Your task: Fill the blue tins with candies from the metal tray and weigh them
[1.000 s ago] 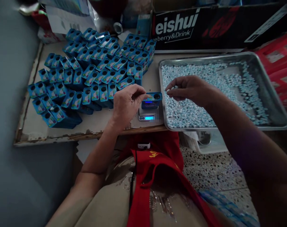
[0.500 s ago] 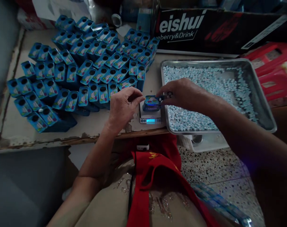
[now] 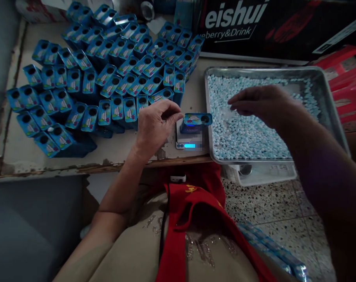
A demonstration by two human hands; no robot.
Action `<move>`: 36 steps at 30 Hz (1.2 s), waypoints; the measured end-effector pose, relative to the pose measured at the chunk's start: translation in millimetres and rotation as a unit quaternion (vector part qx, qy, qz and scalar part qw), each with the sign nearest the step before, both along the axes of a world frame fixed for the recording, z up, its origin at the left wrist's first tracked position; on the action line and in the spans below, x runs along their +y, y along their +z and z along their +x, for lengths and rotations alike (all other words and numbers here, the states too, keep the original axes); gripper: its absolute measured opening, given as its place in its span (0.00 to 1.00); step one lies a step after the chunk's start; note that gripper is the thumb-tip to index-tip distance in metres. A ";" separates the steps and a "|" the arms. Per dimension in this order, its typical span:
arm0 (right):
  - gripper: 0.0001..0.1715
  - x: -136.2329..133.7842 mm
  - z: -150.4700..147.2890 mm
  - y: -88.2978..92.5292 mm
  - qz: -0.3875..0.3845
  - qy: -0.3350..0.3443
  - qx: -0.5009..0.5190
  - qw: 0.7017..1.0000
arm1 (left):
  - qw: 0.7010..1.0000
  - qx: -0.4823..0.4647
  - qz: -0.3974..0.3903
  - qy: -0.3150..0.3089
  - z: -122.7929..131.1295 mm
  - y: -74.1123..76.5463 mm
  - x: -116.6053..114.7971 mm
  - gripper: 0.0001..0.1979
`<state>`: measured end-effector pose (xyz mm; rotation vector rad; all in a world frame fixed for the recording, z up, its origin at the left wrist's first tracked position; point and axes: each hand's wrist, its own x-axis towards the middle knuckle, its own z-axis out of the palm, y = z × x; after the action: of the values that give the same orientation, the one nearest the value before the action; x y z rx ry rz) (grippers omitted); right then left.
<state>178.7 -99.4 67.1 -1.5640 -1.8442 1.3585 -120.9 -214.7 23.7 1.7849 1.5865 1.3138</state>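
A small blue tin (image 3: 195, 120) with a round hole in its top lies on a little digital scale (image 3: 189, 141) with a lit display, at the table's front edge. My left hand (image 3: 156, 125) is curled in a pinch right beside the tin's left end; what its fingertips hold, if anything, I cannot make out. My right hand (image 3: 261, 103) hovers over a steel tray (image 3: 327, 102) full of small pale blue candies (image 3: 239, 133), palm down with fingers loosely together.
Several identical blue tins (image 3: 107, 74) stand packed together on the left of the worn table (image 3: 78, 160). A black printed carton (image 3: 268, 27) stands at the back, red crates (image 3: 345, 78) at the right. A red strap crosses my lap (image 3: 189, 219).
My right hand has drawn back from the tin's hole to a spot over the tray of candies. My left hand stays pinched beside the tin on the scale.
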 end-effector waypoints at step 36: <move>0.06 4.3 -47.8 30.4 0.029 0.176 -0.037 0.983 | 1.000 0.026 -0.014 -0.006 25.3 8.3 4.5 0.05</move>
<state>130.9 -95.0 97.5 -1.3195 -2.2669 1.3879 -95.6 -210.2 32.0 1.8234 1.6114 1.2441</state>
